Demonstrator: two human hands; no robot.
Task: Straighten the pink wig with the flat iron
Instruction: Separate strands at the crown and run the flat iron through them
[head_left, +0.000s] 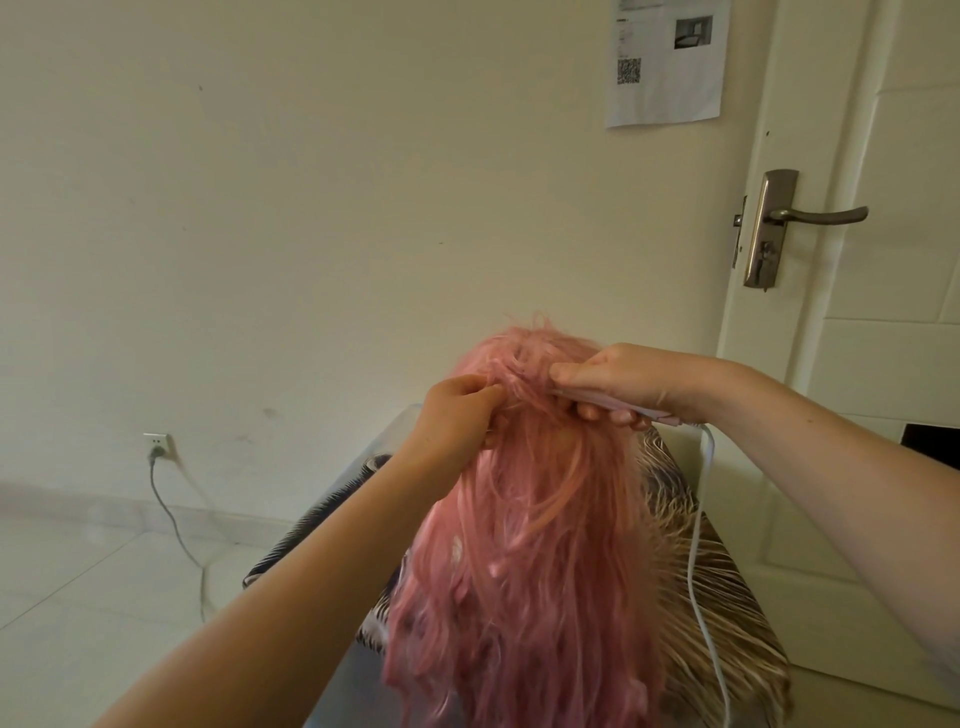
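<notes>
The long pink wig (535, 545) hangs toward me from its crown in the middle of the view, draped over a patterned cloth. My right hand (623, 382) grips a slim pink flat iron (631, 408) held level at the crown, its tip buried in the hair. A white cord (698, 561) trails from the iron's rear end down the right side. My left hand (457, 415) pinches a lock of wig hair at the crown, just left of the iron.
A zebra-patterned cloth (727, 597) covers the surface under the wig. A wall socket (158, 449) with a grey cable sits low on the left wall. A white door with a metal handle (810, 215) stands at the right.
</notes>
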